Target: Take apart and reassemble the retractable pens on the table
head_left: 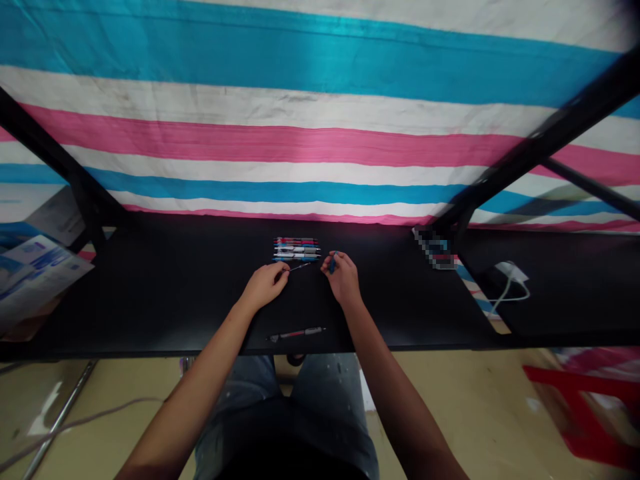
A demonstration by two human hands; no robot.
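My left hand (267, 283) is closed, thumb and fingers pinching a thin, light-coloured stick that looks like a pen refill (301, 267); its free end points right. Just across from it, my right hand (343, 275) pinches a short blue pen part (333, 265), mostly hidden by the fingers. The two hands are apart. Behind them, a row of several pens (297, 250) lies side by side on the black table (165, 287). Nearer to me, a single dark pen (296, 334) with a reddish middle lies close to the front edge.
At the right end of the table lies a blurred-out object (435, 249). Papers and packages (40, 273) are at the far left. A striped sheet (300, 143) hangs behind, between black frame bars (525, 157). A white cable (515, 287) rests on the neighbouring table.
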